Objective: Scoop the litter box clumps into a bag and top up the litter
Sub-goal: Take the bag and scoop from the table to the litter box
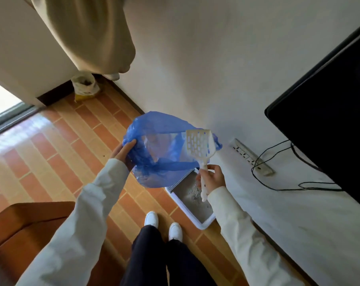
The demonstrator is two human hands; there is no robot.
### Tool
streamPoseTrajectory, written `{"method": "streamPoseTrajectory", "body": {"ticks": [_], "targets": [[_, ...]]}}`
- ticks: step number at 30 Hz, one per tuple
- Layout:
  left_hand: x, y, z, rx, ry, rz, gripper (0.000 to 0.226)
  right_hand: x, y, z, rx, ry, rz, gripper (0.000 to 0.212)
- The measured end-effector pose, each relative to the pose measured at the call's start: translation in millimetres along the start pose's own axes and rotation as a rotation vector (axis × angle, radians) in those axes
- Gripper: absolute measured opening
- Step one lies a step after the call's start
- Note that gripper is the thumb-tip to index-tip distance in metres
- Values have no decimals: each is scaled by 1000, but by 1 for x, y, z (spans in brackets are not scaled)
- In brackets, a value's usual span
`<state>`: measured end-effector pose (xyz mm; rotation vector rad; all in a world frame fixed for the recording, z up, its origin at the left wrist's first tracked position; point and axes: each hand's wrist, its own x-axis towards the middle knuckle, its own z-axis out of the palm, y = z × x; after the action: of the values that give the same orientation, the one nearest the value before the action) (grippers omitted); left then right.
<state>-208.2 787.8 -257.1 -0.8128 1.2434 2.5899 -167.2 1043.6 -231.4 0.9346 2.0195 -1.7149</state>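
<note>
From the head camera, looking down past both sleeved arms, the left hand (pixel 123 152) grips the edge of a blue plastic bag (pixel 160 153), fingers curled over the rim and holding the mouth open. The bag hangs in the air in front of the person, its lower part bulging down over the far end of the litter box (pixel 203 223).

The right hand (pixel 211 178) is wrapped round the handle of a white slotted scoop (pixel 199 146). The scoop stands nearly upright, its perforated blade raised at the right side of the bag's opening, against the blue plastic (whether anything lies in the blade cannot be made out).

The litter box is a white-rimmed tray on the floor (pixel 71 141) beside the wall, just below the right hand. Grey litter (pixel 192 198) fills it, with a paler heaped patch near the scoop's handle end.

The floor is laid in orange and tan brick-pattern tiles. The person's white shoes (pixel 163 223) and dark trousers show at the bottom, close to the tray. To the right a pale low surface (pixel 298 213) carries a white power strip (pixel 251 156) with black cables (pixel 278 182) and a large dark screen (pixel 329 120). A beige curtain (pixel 88 34) hangs at top left, with a small bag (pixel 85 85) on the floor under it, in the corner. A brown wooden piece of furniture (pixel 20 230) sits at lower left.
</note>
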Motion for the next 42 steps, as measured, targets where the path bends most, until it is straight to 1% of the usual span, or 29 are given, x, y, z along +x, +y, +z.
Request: {"method": "streamPoseTrajectory", "body": {"ticks": [1,2,5,7,8,9,10,11,12,15,19,26,28,31,35,38,42], "targets": [[6,-8,-6,-2,6,12,40,10,9,4,0,-7,4,14],[14,-17,-13,-2,17,21,38,23,19,10,-7,-14,4,14],[39,-43,-37,0,41,32,63,63,52,29,-24,-25,1,13],[61,-65,-59,-18,75,55,70,95,79,44,-31,-28,0,14],[72,-77,-70,-13,87,58,64,112,94,51,-43,-37,-5,14],[83,-89,-80,-5,111,70,46,129,110,58,-53,-51,-9,14],[97,-104,-95,-10,131,91,22,148,127,66,-64,-66,-11,15],[111,-119,-109,-5,152,107,11,166,142,73,-74,-84,-11,15],[125,-133,-122,8,174,109,17,184,157,81,-84,-101,-11,16],[166,-174,-158,81,190,114,17,236,197,105,-83,-137,-15,18],[227,-229,-206,73,230,120,17,308,254,136,-83,-186,-10,19],[317,-336,-291,105,212,112,17,417,351,178,-109,-236,-48,18],[334,-366,-315,133,202,109,22,437,374,184,-116,-241,-60,17],[349,-402,-345,158,232,127,24,459,401,190,-132,-237,-67,17],[356,-427,-367,223,271,179,16,472,425,194,-135,-218,-93,16],[360,-435,-378,243,334,256,15,475,433,197,-147,-215,-145,16],[362,-449,-394,236,470,360,16,475,441,203,-199,-251,-233,14]]}}
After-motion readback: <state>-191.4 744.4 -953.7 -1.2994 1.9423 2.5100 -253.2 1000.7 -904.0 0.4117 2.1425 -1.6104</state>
